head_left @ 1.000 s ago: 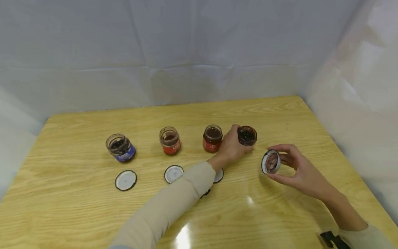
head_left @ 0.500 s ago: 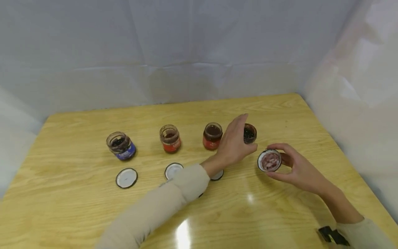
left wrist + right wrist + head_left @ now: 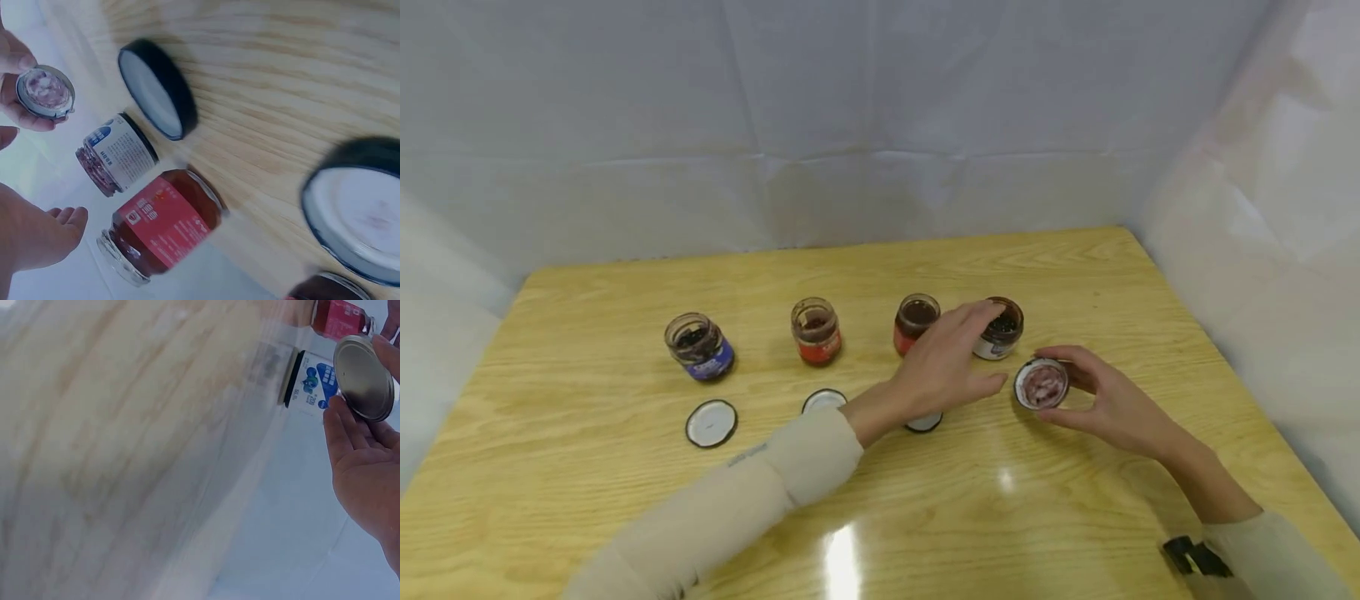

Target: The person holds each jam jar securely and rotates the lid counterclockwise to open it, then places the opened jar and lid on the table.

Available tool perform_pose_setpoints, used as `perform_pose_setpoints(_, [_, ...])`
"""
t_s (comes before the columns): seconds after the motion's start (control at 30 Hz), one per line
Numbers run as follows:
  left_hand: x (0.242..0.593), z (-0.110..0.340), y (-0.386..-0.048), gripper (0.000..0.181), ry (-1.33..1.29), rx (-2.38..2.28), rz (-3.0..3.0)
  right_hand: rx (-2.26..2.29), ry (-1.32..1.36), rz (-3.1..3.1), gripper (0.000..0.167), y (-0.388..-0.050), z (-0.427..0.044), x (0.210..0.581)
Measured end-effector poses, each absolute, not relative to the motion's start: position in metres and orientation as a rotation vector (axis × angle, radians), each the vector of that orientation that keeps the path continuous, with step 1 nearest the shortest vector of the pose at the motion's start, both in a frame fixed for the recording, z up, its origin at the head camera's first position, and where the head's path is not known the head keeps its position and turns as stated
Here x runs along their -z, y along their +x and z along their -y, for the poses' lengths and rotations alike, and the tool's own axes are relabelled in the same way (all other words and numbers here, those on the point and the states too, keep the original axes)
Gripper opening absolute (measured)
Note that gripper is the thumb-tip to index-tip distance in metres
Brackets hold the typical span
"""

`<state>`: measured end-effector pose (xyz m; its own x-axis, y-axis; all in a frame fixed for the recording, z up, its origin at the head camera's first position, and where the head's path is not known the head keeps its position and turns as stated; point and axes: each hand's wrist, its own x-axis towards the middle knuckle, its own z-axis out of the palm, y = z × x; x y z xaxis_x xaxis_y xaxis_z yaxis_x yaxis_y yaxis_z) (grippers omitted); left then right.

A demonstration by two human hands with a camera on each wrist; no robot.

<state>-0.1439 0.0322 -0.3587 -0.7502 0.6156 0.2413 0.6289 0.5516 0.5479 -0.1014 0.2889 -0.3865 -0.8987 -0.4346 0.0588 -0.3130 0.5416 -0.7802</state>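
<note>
My left hand [image 3: 936,367] is loosely extended beside an open jar with a white label [image 3: 998,343], fingers at its left side and over its rim in the head view. The left wrist view shows space between this hand and the jar [image 3: 119,155]. My right hand [image 3: 1112,408] pinches a jar lid [image 3: 1042,384] by its edge, in front and to the right of that jar. Pinkish residue coats the lid's inside, which faces the head camera. Its plain metal top [image 3: 364,378] shows in the right wrist view.
Left of the white-labelled jar stand an open red-labelled jar [image 3: 917,313], another red-labelled jar [image 3: 817,337] and a blue-labelled jar [image 3: 706,354]. Three lids lie before them inside-up: left [image 3: 712,423], middle [image 3: 823,401] and right [image 3: 925,422], partly hidden by my left arm.
My left hand has let go of the white-labelled jar and drawn back to the left, its fingers unfolding. My right hand has shifted slightly left and turned the lid's inside toward the head camera.
</note>
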Motion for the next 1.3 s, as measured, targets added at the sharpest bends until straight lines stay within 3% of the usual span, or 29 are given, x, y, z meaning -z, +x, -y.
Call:
perform_pose_setpoints(0.5, [0.382, 0.007, -0.119, 0.069, -1.398, 0.563, 2.489, 1.233, -0.602, -2.565, 0.073, -0.113, -0.282, 0.398])
perform_pose_setpoints(1.0, [0.392, 0.027, -0.103, 0.072, -1.381, 0.307, 2.672, 0.980, -0.633, -2.681, 0.079, -0.118, -0.273, 0.399])
perform_pose_setpoints(1.3, [0.391, 0.033, -0.097, 0.073, -1.363, 0.143, 2.723, 0.798, -0.825, -2.777, 0.078, -0.122, -0.268, 0.404])
